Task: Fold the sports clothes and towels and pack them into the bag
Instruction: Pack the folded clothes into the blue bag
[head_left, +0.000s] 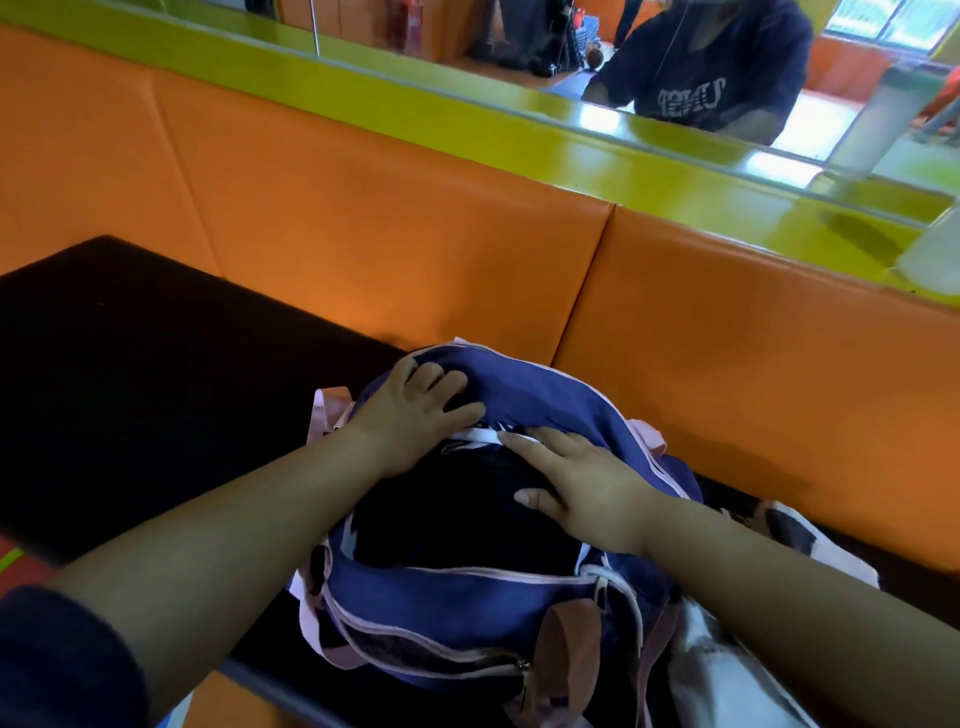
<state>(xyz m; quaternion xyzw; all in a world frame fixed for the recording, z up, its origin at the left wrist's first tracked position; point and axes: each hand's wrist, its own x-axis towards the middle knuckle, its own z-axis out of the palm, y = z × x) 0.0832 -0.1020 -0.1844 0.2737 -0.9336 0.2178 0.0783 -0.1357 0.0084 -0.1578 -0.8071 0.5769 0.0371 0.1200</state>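
A navy sports bag (467, 608) with pale pink trim stands open on a black table, its zip mouth facing up. Dark folded clothing (457, 514) fills the opening, with a white-striped edge showing at the far side. My left hand (410, 415) lies on the bag's far flap, fingers spread and slightly bent over the navy fabric. My right hand (576, 483) presses flat on the dark clothing inside, fingers straight and pointing left.
The black table (130, 364) stretches away to the left. Orange padded panels (389, 249) rise behind it, topped by a green ledge and a mirror. A white garment or towel (727, 670) lies beside the bag at the right.
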